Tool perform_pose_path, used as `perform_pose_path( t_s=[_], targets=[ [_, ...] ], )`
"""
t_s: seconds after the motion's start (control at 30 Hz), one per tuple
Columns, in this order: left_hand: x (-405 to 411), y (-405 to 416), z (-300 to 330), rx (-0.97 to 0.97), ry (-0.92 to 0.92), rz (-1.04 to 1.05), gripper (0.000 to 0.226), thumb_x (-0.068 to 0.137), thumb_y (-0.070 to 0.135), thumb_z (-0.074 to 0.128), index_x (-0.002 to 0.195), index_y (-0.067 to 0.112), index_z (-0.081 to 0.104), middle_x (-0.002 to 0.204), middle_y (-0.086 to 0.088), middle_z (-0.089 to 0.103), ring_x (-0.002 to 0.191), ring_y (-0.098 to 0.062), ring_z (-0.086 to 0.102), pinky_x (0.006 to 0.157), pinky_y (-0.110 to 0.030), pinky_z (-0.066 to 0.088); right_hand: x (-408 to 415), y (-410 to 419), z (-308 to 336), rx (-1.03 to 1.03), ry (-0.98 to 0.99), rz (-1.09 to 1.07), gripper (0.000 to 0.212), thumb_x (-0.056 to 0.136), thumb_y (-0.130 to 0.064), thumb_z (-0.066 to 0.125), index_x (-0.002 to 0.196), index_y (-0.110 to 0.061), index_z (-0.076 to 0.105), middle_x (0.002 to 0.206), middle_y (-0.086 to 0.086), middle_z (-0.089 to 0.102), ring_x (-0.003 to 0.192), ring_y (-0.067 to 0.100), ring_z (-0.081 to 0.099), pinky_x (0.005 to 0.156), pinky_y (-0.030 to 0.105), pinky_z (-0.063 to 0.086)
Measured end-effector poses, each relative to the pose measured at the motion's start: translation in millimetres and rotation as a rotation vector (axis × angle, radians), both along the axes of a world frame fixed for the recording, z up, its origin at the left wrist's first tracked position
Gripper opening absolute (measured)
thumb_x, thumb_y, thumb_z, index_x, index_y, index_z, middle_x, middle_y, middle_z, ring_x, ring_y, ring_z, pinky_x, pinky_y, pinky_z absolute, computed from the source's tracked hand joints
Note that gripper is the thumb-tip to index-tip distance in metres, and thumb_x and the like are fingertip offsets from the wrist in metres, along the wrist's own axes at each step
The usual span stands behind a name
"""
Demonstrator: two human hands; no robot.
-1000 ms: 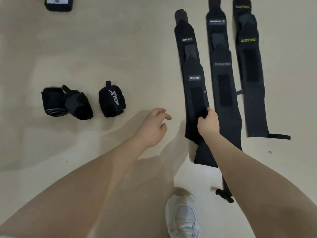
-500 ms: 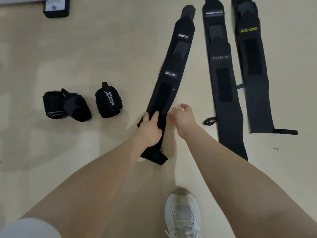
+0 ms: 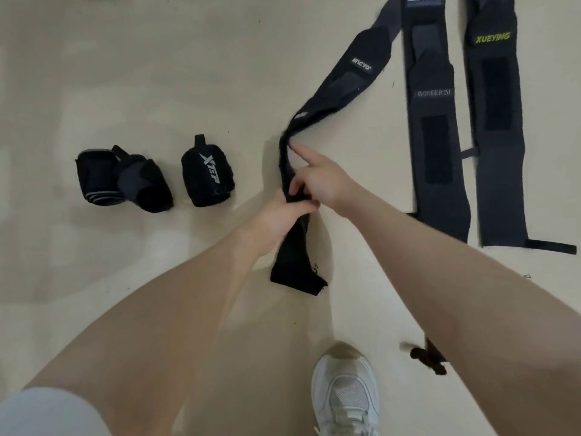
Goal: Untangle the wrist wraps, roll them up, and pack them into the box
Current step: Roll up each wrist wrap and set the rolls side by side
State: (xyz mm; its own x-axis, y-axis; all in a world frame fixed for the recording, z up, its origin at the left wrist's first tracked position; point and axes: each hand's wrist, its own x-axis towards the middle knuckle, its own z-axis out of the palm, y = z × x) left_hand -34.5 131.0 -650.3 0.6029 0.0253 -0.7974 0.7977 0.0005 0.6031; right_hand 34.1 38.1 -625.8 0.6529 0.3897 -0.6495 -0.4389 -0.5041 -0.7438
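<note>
head view, beige floor (image 3: 157, 73), both hands gripping black wrap (image 3: 342, 86)

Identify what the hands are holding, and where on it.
Both hands, left hand and right hand, grip the INCYO wrist wrap near its lower end.

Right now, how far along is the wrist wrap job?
Done: three rolled wraps sit on the floor. In hand: the left hand and right hand grip the lifted MCYO wrap, not yet rolled. Left: the BOKEERSI wrap and XUEYING wrap lie flat; nothing is boxed, and no box shows.
</note>
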Motion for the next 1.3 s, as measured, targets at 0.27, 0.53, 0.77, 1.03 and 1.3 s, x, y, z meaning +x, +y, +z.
perform_pose_path(
  t_s=[0.27,0.53,0.77,1.03,1.3],
  targets=[
    [-4,26,-2,-0.466,0.221,0.557,0.036,0.095,0.015,0.04,0.123,0.006,0.059,0.115,-0.018,0.066,0.107,-0.033,0.063,0.092,-0.043,0.05,9,23,8,-0.203,-0.333,0.594,0.045,0.098,-0.021,0.039,0.143,-0.019,0.039,0.146,0.006,0.041,0.133,0.022,0.036,0.109,0.029,0.026],
    [-44,41,-18,-0.141,0.253,0.05,0.046,0.094,0.048,0.047,0.129,0.018,0.053,0.124,-0.003,0.063,0.105,-0.016,0.061,0.091,-0.028,0.048,-58,-17,-34,-0.353,0.002,-0.294,0.029,0.097,-0.026,0.037,0.112,-0.006,0.052,0.098,0.0,0.055,0.091,0.019,0.049,0.074,0.027,0.04],
    [-62,37,1,-0.035,-0.019,-0.108,0.045,0.092,0.006,0.056,0.134,0.014,0.039,0.112,-0.001,0.062,0.094,-0.013,0.062,0.069,-0.021,0.05,-86,-15,-19,-0.011,0.276,-0.472,0.05,0.096,-0.044,0.046,0.136,-0.014,0.039,0.128,0.0,0.053,0.117,0.02,0.052,0.092,0.03,0.041],
    [-61,51,42,-0.546,0.028,0.348,0.038,0.096,0.031,0.048,0.129,0.014,0.056,0.125,-0.01,0.063,0.113,-0.027,0.062,0.09,-0.042,0.052,-106,-24,25,0.031,0.195,-0.128,0.041,0.095,-0.049,0.041,0.107,-0.018,0.066,0.091,0.003,0.073,0.096,0.009,0.064,0.102,0.028,0.028],
    [-95,46,35,-0.359,0.089,-0.028,0.037,0.095,0.022,0.055,0.132,0.026,0.048,0.122,-0.003,0.065,0.106,-0.023,0.065,0.085,-0.039,0.054,-135,-23,25,-0.028,0.12,-0.21,0.012,0.093,-0.014,0.056,0.097,-0.014,0.067,0.096,-0.003,0.069,0.087,0.008,0.062,0.077,0.019,0.048]
  ],
)
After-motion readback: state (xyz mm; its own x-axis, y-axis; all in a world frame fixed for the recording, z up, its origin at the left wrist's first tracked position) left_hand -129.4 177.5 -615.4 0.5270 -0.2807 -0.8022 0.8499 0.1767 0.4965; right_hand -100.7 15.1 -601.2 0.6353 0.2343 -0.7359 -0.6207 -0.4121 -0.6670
